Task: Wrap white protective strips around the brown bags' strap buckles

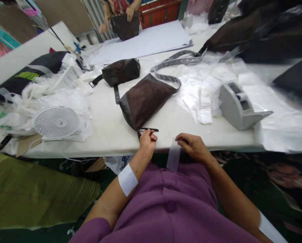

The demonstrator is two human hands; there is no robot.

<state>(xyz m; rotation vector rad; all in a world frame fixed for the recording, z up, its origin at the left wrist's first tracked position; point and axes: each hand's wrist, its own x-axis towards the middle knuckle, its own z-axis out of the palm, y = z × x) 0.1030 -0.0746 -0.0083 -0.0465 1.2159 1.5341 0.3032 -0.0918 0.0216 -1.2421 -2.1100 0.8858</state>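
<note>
The left hand (148,141) pinches a thin black strip (149,129) between thumb and fingers, at the lower corner of a dark brown suede bag (143,101). The bag lies flat on a white-covered table (102,130), with a grey webbing strap (177,60) looping from its upper end. The bag's mouth and contents cannot be made out. The right hand (193,146) has its fingers pressed together on the top of a translucent film strip (173,155), which hangs down just beside the table edge.

A second dark brown bag (120,71) lies beyond, with a black buckled strap (96,81); its contents are also hidden. A grey tape dispenser (238,104) to the right holds a roll of tape (241,97), partly enclosed by its housing. Loose plastic sheeting (200,94) lies between the dispenser and the first bag.

At the far side, a co-worker's hands (129,13) rest on a dark bag (125,27), cut off by the frame edge. A red crate (158,15) stands behind; its interior cannot be seen. Dark items (257,33) at upper right are too blurred to identify.
</note>
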